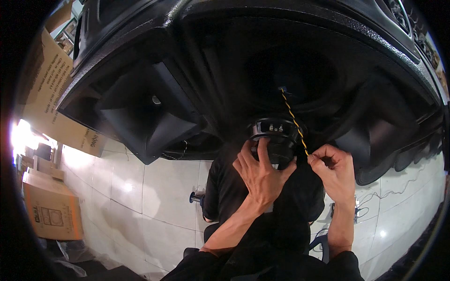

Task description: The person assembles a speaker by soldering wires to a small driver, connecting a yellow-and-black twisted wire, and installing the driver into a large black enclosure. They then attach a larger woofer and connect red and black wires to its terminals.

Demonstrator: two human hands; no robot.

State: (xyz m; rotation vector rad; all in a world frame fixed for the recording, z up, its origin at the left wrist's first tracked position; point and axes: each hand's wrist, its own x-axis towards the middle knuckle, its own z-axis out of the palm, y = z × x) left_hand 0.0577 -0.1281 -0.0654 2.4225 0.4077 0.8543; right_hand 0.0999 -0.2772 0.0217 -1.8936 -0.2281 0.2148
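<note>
The left hand (263, 171) grips a speaker driver (277, 135) beside the near edge of the speaker cabinet (187, 84). The right hand (335, 171) pinches a yellow-black twisted wire (294, 117).

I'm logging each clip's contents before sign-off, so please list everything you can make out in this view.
Cabinet: 1, black, across the top
Horns: 2, black, left and right in the cabinet
Driver: 1, black, in the left hand
Wire: 1, yellow and black, from the cabinet to the right hand
Boxes: at least 2, brown, far left
Plastic sheet: count unclear, greyish, lower left
Blue object: 1, kind unclear, on the floor left of the legs
Cables: count unclear, right floor
Floor: 1, white tiles, below
Legs: 2, black-clad, centre
Left hand: 1, bare, on the driver
Right hand: 1, bare, pinching the wire
</note>
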